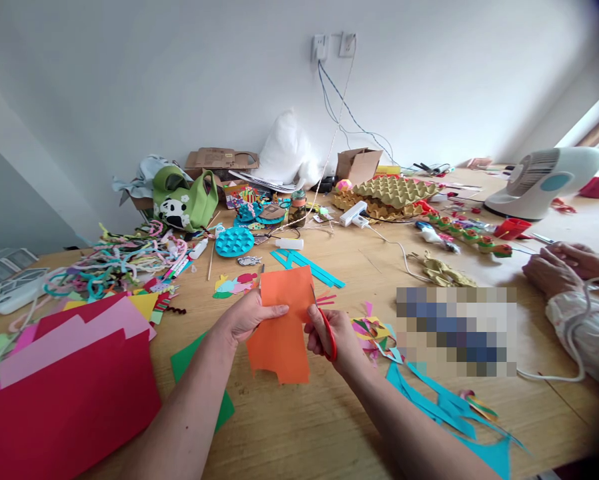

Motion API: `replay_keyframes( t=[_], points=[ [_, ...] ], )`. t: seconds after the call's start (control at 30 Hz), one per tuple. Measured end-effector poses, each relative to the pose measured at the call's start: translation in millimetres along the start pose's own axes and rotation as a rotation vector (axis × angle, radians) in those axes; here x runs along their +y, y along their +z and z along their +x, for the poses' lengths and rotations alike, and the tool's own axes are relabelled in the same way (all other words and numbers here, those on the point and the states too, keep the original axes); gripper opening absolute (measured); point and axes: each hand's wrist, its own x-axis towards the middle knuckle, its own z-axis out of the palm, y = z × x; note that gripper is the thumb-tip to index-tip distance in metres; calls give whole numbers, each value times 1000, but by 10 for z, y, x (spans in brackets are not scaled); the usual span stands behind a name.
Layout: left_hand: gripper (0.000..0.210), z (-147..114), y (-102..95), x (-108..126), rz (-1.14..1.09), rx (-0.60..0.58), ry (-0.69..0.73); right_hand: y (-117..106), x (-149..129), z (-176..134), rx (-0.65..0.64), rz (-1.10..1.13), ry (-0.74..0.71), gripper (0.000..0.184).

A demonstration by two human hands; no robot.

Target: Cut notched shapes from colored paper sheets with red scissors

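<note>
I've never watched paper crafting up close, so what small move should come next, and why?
Probably a small snip by the right hand: it holds the red scissors at the right side of the orange paper, while the left hand grips the paper, likely steadying it.

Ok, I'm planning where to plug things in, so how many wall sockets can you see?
2, side by side high on the wall: the left socket and the right socket. Others may be hidden lower down.
</note>
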Motion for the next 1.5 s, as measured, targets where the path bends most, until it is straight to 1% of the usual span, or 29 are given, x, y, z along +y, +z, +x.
replay_keyframes(
  t=[0.2, 0.33, 0.67, 0.83, 1.1, 1.3, 1.5],
  points=[
    [43, -7, 8, 5, 2, -21, -30, 0, -2, 5, -5, 32, 5, 55],
    [44, -6, 5, -3, 7, -30, -26, -2, -28, -2, -6, 39, 1, 53],
    [42, 7, 11, -47, -6, -52, -15, -15, 48, 35, -2, 50, -12, 58],
    [46, 5, 22, -42, -15, -52, -17, -3, 14, 17, 15, 47, -2, 59],
    [44, 4, 26, -37, -12, -49, -34, 7, -35, -15, 36, 26, 3, 58],
    [47, 8, 10, -56, -9, -37, -26, -17, -9, 9, -3, 45, -3, 57],
    [49, 5, 14, -55, -15, -36, -17, -21, -2, 16, -6, 58, -10, 49]
  ],
)
